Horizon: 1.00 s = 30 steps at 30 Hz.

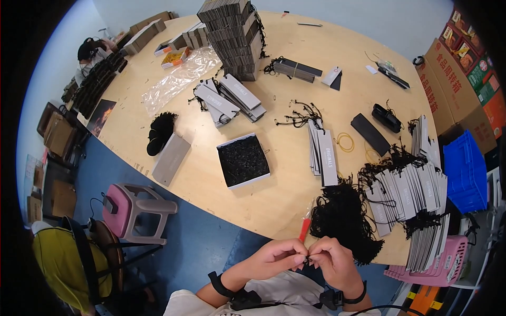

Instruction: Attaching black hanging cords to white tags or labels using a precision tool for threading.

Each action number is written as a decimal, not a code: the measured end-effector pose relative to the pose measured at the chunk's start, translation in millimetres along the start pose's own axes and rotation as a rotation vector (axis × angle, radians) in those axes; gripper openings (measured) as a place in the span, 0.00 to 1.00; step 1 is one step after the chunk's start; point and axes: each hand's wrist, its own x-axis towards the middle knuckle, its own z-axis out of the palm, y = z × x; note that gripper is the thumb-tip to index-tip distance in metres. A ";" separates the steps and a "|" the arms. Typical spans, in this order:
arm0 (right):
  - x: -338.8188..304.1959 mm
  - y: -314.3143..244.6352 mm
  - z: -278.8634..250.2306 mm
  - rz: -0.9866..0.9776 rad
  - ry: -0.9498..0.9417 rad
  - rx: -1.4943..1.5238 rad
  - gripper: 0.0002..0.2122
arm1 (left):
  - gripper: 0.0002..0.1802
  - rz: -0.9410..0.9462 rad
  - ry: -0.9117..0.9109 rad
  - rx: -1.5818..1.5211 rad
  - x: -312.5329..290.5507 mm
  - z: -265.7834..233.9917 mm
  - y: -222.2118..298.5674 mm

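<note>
At the table's near edge my left hand (279,257) and my right hand (333,259) meet, thumbs and fingertips pinched together. Between them is a small black piece (307,259), mostly covered by the fingers; its kind is too small to make out. Just beyond the fingers lies a tool with a red handle (305,229). A large heap of black cords (342,218) spreads beside my right hand. Farther off, a stack of grey hang tags (328,158) has black strings at its far end. An open white box (247,182) holds many tiny black pieces.
Bundled tags fan out on the right (406,197). A tall tag stack (232,42) stands at the back. Rubber bands (345,141), a black case (370,134) and a plastic bag (179,79) lie on the table. A blue crate (465,171) stands right; a person sits far left.
</note>
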 end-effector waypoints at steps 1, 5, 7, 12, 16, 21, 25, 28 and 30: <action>0.4 -0.8 1.1 -0.002 -0.003 0.003 0.08 | 0.06 0.013 0.011 0.005 -1.2 0.3 -0.4; 2.5 -2.2 3.3 -0.144 0.024 -0.219 0.10 | 0.06 0.037 0.055 0.035 0.9 0.7 -0.5; 4.0 -2.8 4.7 -0.203 0.042 -0.302 0.11 | 0.07 0.046 0.085 0.085 2.6 2.8 -0.4; 3.6 -6.3 7.0 -0.294 0.102 -0.476 0.12 | 0.06 0.051 0.191 0.215 -1.0 5.1 -1.7; 5.5 -6.9 10.5 -0.310 0.133 -0.546 0.12 | 0.06 0.102 0.258 0.408 1.3 6.9 -3.9; 5.1 -1.6 13.2 -0.294 0.197 -0.496 0.09 | 0.05 0.129 0.305 0.531 3.2 10.9 -3.8; 5.2 0.5 11.8 -0.256 0.178 -0.432 0.09 | 0.06 0.123 0.356 0.454 4.5 12.4 -5.0; 5.2 1.7 11.9 -0.215 0.167 -0.403 0.09 | 0.08 0.117 0.355 0.403 6.4 10.8 -5.9; 5.6 0.0 12.8 -0.207 0.163 -0.410 0.08 | 0.08 0.122 0.362 0.389 4.9 11.9 -4.1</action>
